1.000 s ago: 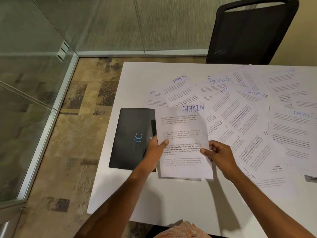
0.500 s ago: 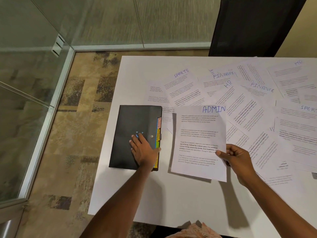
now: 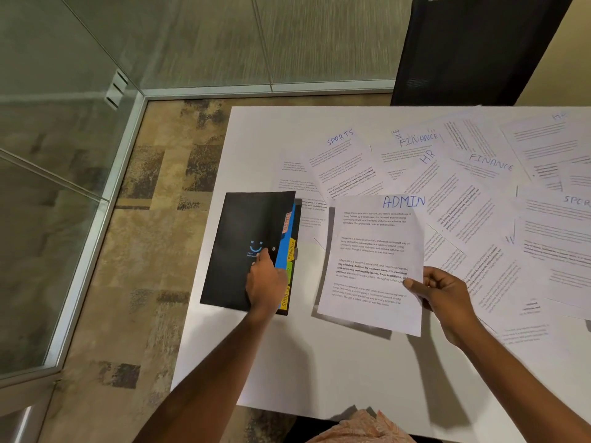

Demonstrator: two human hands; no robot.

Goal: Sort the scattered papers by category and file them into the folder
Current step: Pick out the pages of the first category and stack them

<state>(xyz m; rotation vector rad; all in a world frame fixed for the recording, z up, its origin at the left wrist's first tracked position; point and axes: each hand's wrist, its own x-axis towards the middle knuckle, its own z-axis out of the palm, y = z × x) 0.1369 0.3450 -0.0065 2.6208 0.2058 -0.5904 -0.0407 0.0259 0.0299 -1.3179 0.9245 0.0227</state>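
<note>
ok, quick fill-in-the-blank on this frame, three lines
The sheet in the right hand is headed ____.
The folder that the left hand grips is coloured ____.
The folder's second tab from the top reads ____.
Missing: ADMIN; black; FINANCE.

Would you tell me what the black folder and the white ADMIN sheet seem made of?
The black folder looks like matte plastic, possibly card: its cover shows a dull, even sheen. The white ADMIN sheet looks like thin matte printer paper; it flexes where held.
</note>
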